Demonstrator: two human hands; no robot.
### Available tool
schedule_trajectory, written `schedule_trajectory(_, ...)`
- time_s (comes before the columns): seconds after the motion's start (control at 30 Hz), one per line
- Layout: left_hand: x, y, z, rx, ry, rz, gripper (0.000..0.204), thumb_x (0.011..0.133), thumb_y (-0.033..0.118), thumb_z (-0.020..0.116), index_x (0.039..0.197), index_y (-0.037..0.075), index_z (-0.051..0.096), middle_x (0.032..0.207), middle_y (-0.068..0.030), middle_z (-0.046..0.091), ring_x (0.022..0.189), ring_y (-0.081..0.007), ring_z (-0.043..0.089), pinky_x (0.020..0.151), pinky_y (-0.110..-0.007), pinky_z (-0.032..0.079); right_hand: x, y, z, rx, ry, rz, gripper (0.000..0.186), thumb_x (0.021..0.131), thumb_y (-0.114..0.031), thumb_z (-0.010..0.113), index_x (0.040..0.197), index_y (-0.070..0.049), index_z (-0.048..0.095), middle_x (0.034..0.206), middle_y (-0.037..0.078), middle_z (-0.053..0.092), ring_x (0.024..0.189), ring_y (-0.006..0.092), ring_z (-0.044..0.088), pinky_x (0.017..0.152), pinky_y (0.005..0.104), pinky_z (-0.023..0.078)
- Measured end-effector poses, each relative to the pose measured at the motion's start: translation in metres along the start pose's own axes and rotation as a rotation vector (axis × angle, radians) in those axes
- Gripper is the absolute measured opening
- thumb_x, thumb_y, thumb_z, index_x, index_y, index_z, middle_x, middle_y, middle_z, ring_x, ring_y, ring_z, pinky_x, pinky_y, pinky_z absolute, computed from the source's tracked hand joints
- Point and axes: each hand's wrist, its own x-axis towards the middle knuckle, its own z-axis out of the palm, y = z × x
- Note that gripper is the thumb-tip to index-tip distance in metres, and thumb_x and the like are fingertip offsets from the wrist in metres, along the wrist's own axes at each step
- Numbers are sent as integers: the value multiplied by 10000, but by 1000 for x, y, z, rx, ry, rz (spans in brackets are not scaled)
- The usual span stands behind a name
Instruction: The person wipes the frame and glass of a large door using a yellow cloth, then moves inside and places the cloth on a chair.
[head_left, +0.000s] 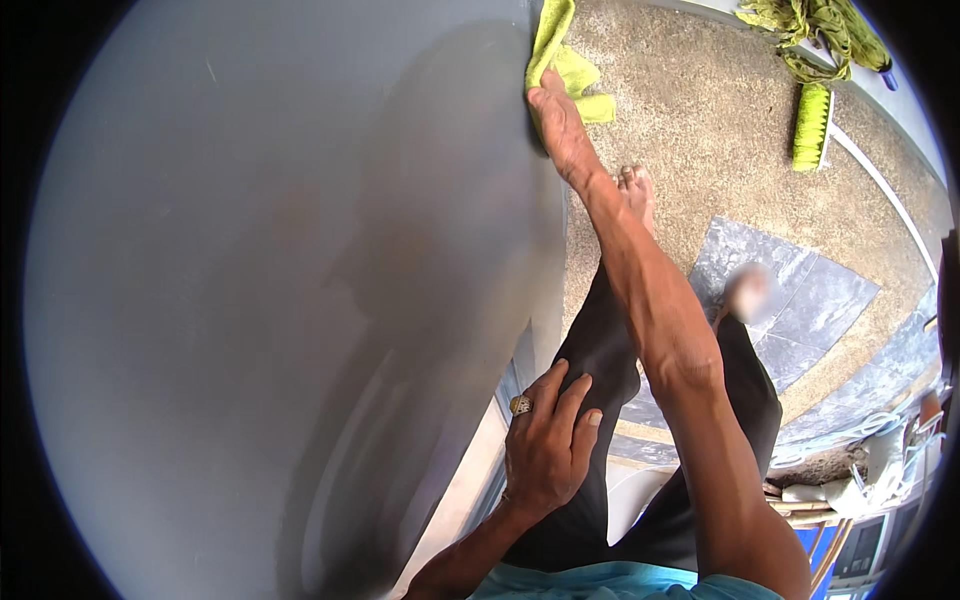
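Note:
A yellow-green cloth [572,72] is gripped in my right hand [562,125], whose arm stretches far forward. The fingers press the cloth against the far right edge of a large smooth grey panel [250,250], which fills the left side. Part of the cloth folds up over that edge, and the rest hangs beside it. My left hand [550,440], with a ring on one finger, rests on my dark-trousered left leg. Its fingers are spread and hold nothing.
A broom head with yellow-green bristles [812,127] lies at the far right, below a crumpled green bundle [815,35]. Grey tiles [815,300] are set in the pebbled floor [690,110], near my bare feet. Light-blue hose [840,435] and sticks lie at the right.

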Motion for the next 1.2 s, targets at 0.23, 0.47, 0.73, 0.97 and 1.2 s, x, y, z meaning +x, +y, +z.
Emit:
schedule_trajectory(0.23,4,-2,-1,0,17,-7,361,963,199,552,1232,-28,632,1319,-293,561,1189,-450,582,991,-488,472,-64,-27,33,15,-78,-118,923,978,-658,393,1576,10,176,1644,206,170,1535,330,110,1234,391,102)
schedule_trajectory(0.47,12,4,1,-1,-7,27,356,965,198,554,1231,-25,632,1316,-290,565,1176,-446,587,986,-488,472,5,-16,-4,66,-78,-49,842,988,-558,431,1537,55,250,1603,251,248,1527,326,151,1226,382,138)
schedule_trajectory(0.73,6,2,-5,-13,8,-28,354,975,205,550,1233,-23,631,1312,-276,574,1166,-440,590,980,-484,474,-27,-91,33,-13,-138,-282,782,985,-466,411,1535,65,247,1627,260,190,1534,341,134,1235,374,123)
schedule_trajectory(0.97,16,1,-5,-13,5,14,356,997,226,531,1235,-21,630,1310,-270,577,1168,-434,594,985,-478,473,46,-63,9,59,50,76,794,978,-402,408,1557,78,154,1648,249,119,1544,322,80,1245,370,94)
schedule_trajectory(1.2,10,-5,-7,-19,24,17,362,982,222,572,1241,-28,614,1289,-304,586,1154,-459,604,997,-496,479,9,-153,58,-149,-70,-451,770,912,-323,471,1577,-28,220,1635,267,145,1529,389,120,1238,409,141)
